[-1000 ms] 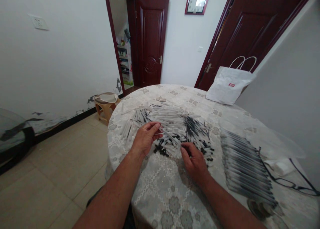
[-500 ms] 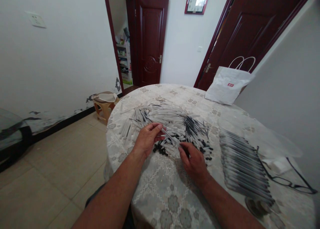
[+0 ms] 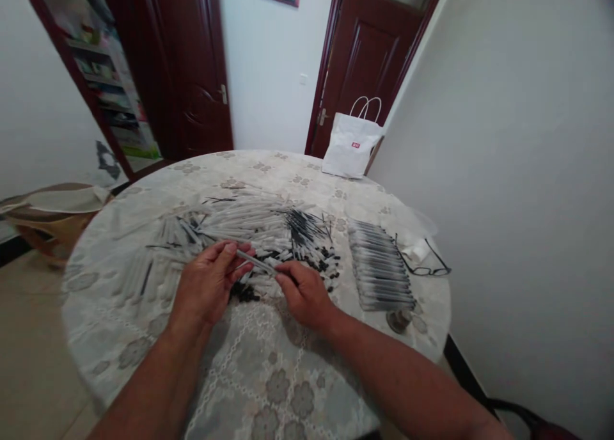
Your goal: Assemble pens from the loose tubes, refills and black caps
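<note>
My left hand (image 3: 204, 286) pinches one end of a slim grey-white pen (image 3: 256, 261) between thumb and fingers. At its other end my right hand (image 3: 307, 293) is closed, its fingertips covering the tip. The pen slants down to the right above the pile. Behind it, many whitish pen barrels (image 3: 240, 219) lie heaped on the tablecloth. Thin dark refills (image 3: 302, 227) form a bunch to the right of the heap. Small black pen parts (image 3: 244, 291) lie beneath the hands, with more to the right.
A neat row of pens (image 3: 381, 267) lies at the right, near eyeglasses (image 3: 425, 271) and a small round object (image 3: 398, 320). A white paper bag (image 3: 352, 147) stands at the far edge of the round table (image 3: 268, 369). A stool (image 3: 52, 222) stands left.
The view has swung right, so everything appears further left. Both hands still hold the pen at its two ends; it now lies at a flatter slant in view.
</note>
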